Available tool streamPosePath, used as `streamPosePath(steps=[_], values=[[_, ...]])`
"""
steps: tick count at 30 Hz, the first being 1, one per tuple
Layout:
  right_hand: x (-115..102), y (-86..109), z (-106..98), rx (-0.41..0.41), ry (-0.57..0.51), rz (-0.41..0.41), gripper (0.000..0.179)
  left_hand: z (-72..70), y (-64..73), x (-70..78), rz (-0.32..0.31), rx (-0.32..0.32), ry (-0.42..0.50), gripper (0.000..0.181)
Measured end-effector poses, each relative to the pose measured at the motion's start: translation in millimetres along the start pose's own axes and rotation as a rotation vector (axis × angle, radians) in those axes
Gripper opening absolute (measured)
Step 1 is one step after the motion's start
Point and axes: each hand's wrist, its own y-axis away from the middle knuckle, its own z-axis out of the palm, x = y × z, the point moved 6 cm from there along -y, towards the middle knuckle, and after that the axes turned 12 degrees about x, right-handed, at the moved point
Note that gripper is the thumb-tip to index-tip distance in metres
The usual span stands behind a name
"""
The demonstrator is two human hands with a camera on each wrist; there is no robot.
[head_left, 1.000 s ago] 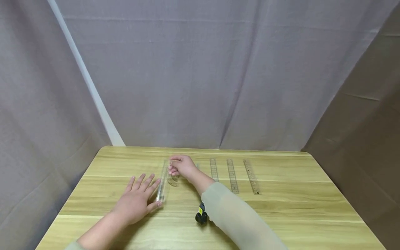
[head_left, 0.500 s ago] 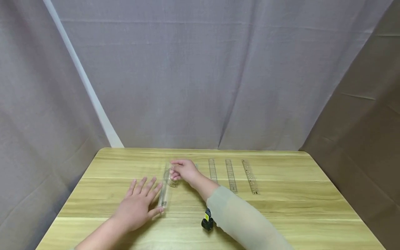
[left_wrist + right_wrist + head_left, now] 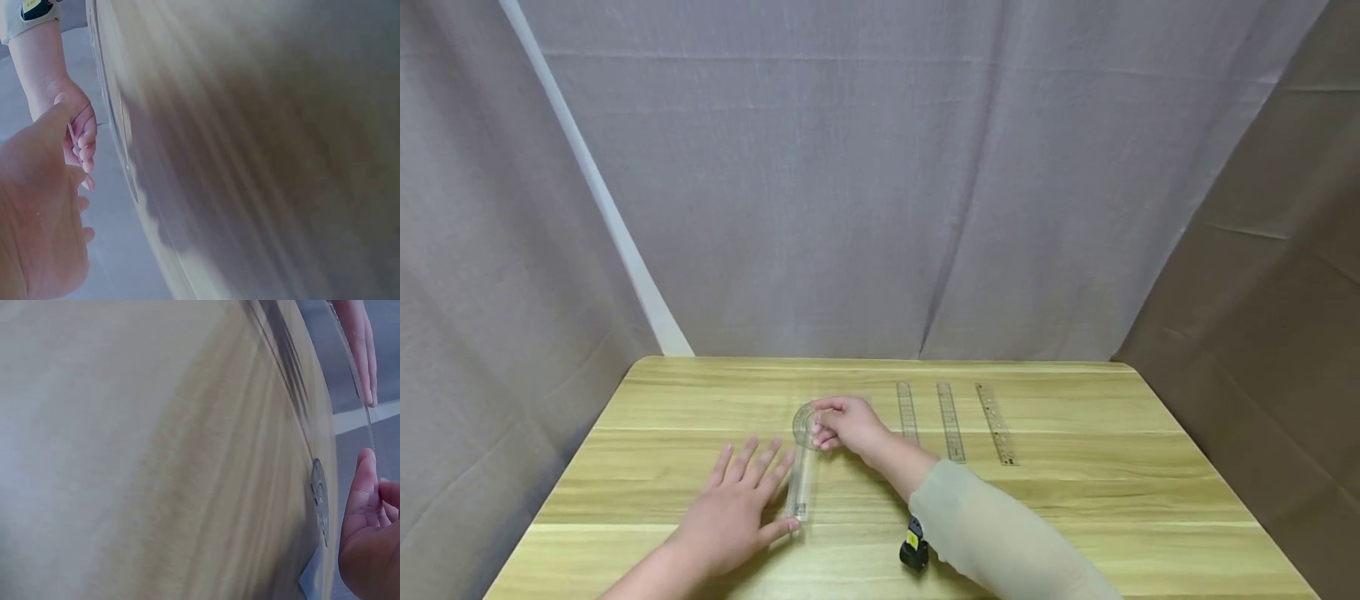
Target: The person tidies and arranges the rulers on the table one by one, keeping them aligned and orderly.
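Note:
A clear ruler point(image 3: 800, 487) is held above the table, running from far to near. My right hand point(image 3: 850, 429) pinches its far part between thumb and fingers, and the pinch also shows in the right wrist view. At the near end, my left hand point(image 3: 726, 508) has its fingers spread, with thumb and fingertips at the ruler's left edge; firm contact is hard to tell. A clear curved protractor point(image 3: 802, 425) lies on the wooden table point(image 3: 1075, 533) beneath the ruler's far end, partly hidden by my right hand. In the right wrist view the protractor point(image 3: 319, 494) lies flat.
Three clear rulers lie in a row to the right: one nearest point(image 3: 907, 412), a middle one point(image 3: 951, 421) and a right one point(image 3: 997, 423). A pale piece point(image 3: 310, 575) lies near the protractor. A black device point(image 3: 913, 546) sits by the right sleeve. Grey curtains surround the table.
Both hands and the ruler have moved together toward the near side and slightly right. More of the protractor now shows past the ruler's far end. The view has shifted slightly.

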Motion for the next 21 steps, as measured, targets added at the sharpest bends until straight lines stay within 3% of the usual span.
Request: streamPosePath(steps=[9,21], values=[[7.4,14.0,1.8,-0.021,0.005,0.01,0.032,-1.9,9.9,9.5,0.031,0.004,-0.004,0.087],[18.8,33.1,4.5,-0.026,0.013,0.065,0.027,0.0,21.6,16.2,0.044,-0.068,0.078,0.094]])
